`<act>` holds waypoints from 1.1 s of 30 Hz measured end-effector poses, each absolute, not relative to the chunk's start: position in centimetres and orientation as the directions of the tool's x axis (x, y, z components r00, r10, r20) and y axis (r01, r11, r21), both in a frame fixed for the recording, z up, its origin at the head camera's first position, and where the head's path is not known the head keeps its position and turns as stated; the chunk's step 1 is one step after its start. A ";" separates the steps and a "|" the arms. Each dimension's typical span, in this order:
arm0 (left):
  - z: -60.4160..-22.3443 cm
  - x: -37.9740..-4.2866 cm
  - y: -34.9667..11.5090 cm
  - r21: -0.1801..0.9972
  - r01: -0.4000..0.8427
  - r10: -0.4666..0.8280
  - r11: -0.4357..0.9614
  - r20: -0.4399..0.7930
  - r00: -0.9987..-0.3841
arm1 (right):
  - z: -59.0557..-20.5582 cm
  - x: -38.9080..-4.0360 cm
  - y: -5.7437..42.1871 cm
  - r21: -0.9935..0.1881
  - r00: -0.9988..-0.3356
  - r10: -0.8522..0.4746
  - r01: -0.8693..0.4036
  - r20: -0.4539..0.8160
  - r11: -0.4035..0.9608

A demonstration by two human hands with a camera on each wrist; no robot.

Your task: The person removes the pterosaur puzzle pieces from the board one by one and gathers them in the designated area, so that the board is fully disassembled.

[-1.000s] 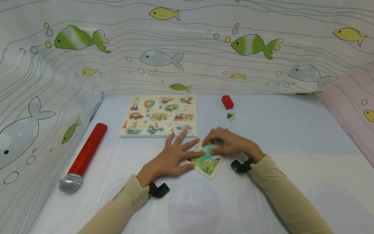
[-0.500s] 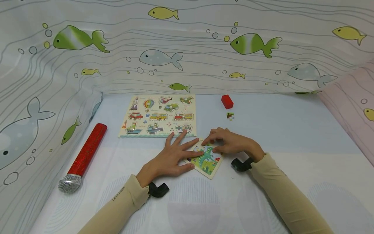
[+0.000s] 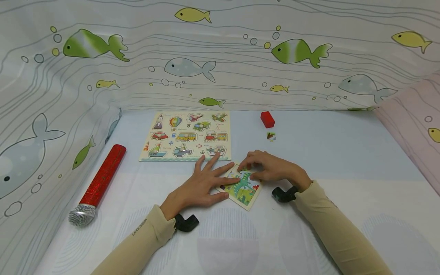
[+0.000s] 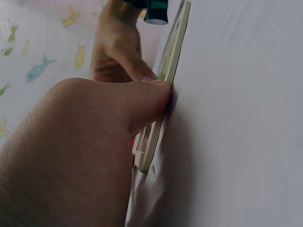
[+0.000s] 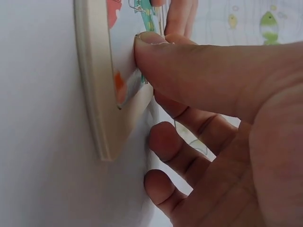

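Observation:
A small square jigsaw puzzle [image 3: 248, 208] with a green dinosaur picture lies turned cornerwise in its pale wooden frame. My left hand [image 3: 205, 186] rests on its left side with fingers spread. In the left wrist view the left thumb [image 4: 151, 97] lies against the frame's edge [image 4: 179, 45]. Over the far right side, my right hand [image 3: 273, 167] has its thumb and index finger on a puzzle piece [image 5: 127, 52], apparently pinching it; the index fingertip is hidden in the right wrist view. The right hand's other fingers are curled beside the frame.
A larger vehicle peg puzzle [image 3: 165, 157] lies behind the left hand. A loose puzzle piece [image 3: 271, 136] and a red block [image 3: 267, 120] are at the back right. The red microphone [image 3: 103, 177] lies at left. Fish-printed cloth walls stand behind and at the sides.
The right thumb has shifted slightly right and away from the dinosaur picture's middle since the earliest frame. The left hand has stayed in place.

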State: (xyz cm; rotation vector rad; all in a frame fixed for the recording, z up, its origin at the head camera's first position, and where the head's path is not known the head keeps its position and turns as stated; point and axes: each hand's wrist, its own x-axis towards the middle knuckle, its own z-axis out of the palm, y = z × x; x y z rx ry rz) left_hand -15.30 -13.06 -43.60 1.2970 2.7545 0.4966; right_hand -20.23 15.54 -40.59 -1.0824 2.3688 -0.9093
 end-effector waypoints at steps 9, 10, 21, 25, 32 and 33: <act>-43.6 -15.3 -13.1 0.311 0.745 0.760 0.590 0.098 -0.642 | -40.4 -20.1 15.7 -0.697 -0.620 -0.778 -0.514 -0.101 0.500; -43.6 -15.3 -13.1 0.313 0.746 0.761 0.588 0.101 -0.642 | -40.3 -20.0 15.8 -0.694 -0.620 -0.777 -0.513 -0.108 0.505; -43.4 -15.3 -13.1 0.318 0.739 0.758 0.594 0.090 -0.647 | -40.1 -20.0 15.7 -0.705 -0.616 -0.779 -0.501 -0.116 0.502; -43.4 -15.3 -13.2 0.321 0.738 0.757 0.593 0.091 -0.648 | -40.2 -20.0 15.7 -0.709 -0.607 -0.788 -0.512 -0.100 0.484; -43.5 -15.4 -13.1 0.321 0.743 0.761 0.587 0.096 -0.642 | -40.1 -20.1 15.8 -0.725 -0.614 -0.782 -0.489 -0.108 0.485; -43.5 -15.4 -13.1 0.321 0.743 0.761 0.587 0.095 -0.642 | -40.1 -20.0 15.8 -0.730 -0.617 -0.780 -0.482 -0.109 0.484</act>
